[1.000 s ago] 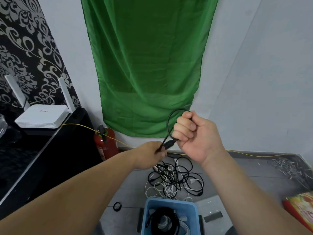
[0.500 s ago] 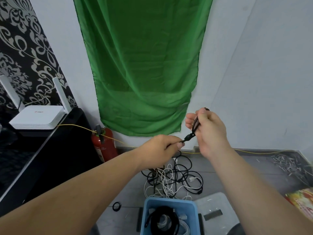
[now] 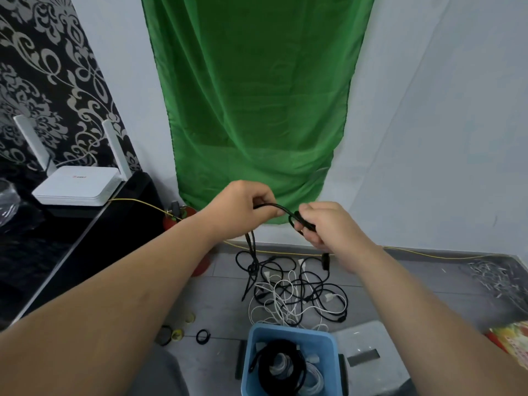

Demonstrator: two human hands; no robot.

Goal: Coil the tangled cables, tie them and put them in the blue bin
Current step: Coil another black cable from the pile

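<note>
A black cable (image 3: 273, 207) stretches between the hands: the left hand (image 3: 238, 212) grips it with curled fingers, and the right hand (image 3: 325, 224) pinches a small loop. Below it, tangled cables (image 3: 294, 290) lie on the floor (image 3: 220, 298). The blue bin (image 3: 253, 355) holds a black coil (image 3: 268, 364) and white cords (image 3: 314, 378).

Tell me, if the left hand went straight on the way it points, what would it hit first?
Probably the right hand: the left hand points along the black cable toward it, though depth is unclear.
</note>
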